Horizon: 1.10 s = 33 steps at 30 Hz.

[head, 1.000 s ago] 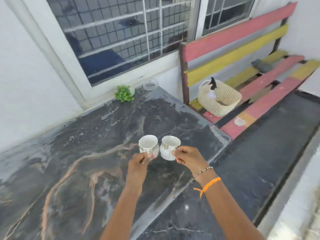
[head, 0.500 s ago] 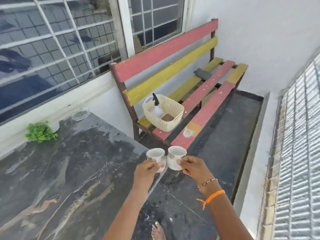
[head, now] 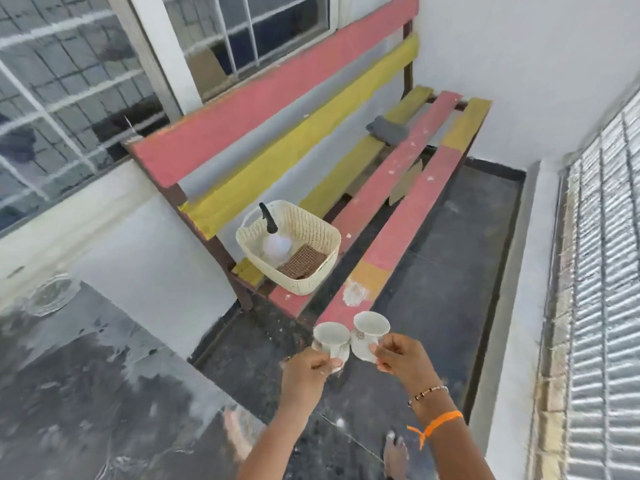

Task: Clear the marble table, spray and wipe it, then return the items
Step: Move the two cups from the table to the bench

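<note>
My left hand [head: 304, 375] grips one white cup [head: 330, 340] by its handle, and my right hand [head: 403, 360] grips a second white cup [head: 369, 334] with a small printed motif. Both cups hang side by side over the dark floor, past the corner of the dark marble table [head: 86, 393] at lower left. A cream woven basket [head: 294, 247] stands on the near end of the bench and holds a spray bottle [head: 275, 242] with a black trigger and a brown mat. A grey cloth [head: 386, 129] lies on the bench's far end. A glass dish [head: 52, 295] rests at the table's back edge.
The red and yellow slatted bench [head: 391, 188] runs along the wall under the barred window [head: 69, 88]. A white ledge and a patterned grille [head: 602, 306] border the right side. Dark floor [head: 450, 258] lies between bench and ledge. My bare feet show at the bottom.
I have turned right, away from the table and toward the bench. Both cups, lifted off the marble, have travelled with my hands and now hang over the floor beside the bench's near end.
</note>
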Tool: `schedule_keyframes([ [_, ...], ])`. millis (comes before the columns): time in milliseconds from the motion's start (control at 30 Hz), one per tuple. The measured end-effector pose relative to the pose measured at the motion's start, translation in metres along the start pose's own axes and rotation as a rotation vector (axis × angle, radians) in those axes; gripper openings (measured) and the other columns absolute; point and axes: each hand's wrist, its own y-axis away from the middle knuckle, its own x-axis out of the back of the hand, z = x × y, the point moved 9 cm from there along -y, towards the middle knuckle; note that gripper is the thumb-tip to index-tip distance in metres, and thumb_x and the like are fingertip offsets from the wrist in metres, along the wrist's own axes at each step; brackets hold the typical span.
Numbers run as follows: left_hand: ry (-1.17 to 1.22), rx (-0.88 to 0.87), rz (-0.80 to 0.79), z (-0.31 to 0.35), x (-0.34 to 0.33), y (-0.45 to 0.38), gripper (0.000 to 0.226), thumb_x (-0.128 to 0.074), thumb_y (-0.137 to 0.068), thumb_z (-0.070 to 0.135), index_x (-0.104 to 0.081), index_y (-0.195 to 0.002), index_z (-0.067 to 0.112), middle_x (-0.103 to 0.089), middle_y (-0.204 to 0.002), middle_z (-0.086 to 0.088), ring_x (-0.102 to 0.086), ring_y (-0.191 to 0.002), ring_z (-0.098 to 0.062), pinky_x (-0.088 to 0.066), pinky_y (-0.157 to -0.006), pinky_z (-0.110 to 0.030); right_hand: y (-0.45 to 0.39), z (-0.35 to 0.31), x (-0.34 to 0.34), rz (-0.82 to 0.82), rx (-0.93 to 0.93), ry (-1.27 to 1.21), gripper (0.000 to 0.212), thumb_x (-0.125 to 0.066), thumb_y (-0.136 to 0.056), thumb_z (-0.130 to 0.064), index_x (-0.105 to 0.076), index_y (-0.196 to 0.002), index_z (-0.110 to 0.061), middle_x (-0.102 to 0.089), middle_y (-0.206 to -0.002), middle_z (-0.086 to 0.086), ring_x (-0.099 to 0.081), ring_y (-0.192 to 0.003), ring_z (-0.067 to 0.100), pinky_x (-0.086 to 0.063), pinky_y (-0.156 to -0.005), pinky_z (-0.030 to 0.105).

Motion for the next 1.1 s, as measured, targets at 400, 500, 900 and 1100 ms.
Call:
schedule_keyframes([
  [400,-0.067,0.229,0.265,-0.037,-0.069,-0.13,0.022,-0.065,-0.084,0.031,-0.074,-0.08,0.012,-0.062,-0.083,-0.002,-0.053,-0.072,-0.014,-0.027,-0.055,-0.02,-0.186,0.051,-0.003,-0.136,-0.095,0.319,0.029,-0.061,-0.081,-0.002,-0.046,-0.059,-0.013,-0.055,-0.058,0.003,-0.056,-0.057,0.019,-0.047,-0.067,0.03],
  [500,-0.084,0.218,0.319,-0.048,-0.076,-0.158,0.018,-0.065,-0.084,0.028,-0.074,-0.082,0.013,-0.057,-0.079,0.004,-0.054,-0.067,-0.011,-0.032,-0.053,-0.014,-0.217,0.062,-0.008,-0.132,-0.089,0.37,0.028,-0.06,-0.082,-0.003,-0.045,-0.062,-0.016,-0.055,-0.06,-0.001,-0.062,-0.063,0.022,-0.052,-0.069,0.032],
  [900,-0.036,0.178,0.316,-0.074,-0.109,-0.187,0.013,-0.072,-0.077,0.017,-0.075,-0.084,0.007,-0.056,-0.077,0.005,-0.055,-0.07,-0.015,-0.035,-0.06,-0.015,-0.25,0.086,-0.021,-0.09,0.061,0.409,0.021,-0.057,-0.082,0.004,-0.049,-0.075,-0.014,-0.058,-0.082,0.011,-0.062,-0.078,0.033,-0.053,-0.074,0.054],
  [1100,-0.022,0.2,0.243,-0.081,-0.128,-0.181,0.011,-0.069,-0.078,0.005,-0.074,-0.087,0.002,-0.058,-0.086,0.0,-0.059,-0.079,-0.016,-0.043,-0.067,-0.009,-0.247,0.097,-0.019,-0.092,0.03,0.421,0.014,-0.06,-0.082,0.003,-0.053,-0.073,-0.006,-0.058,-0.086,0.02,-0.061,-0.079,0.036,-0.051,-0.075,0.053],
])
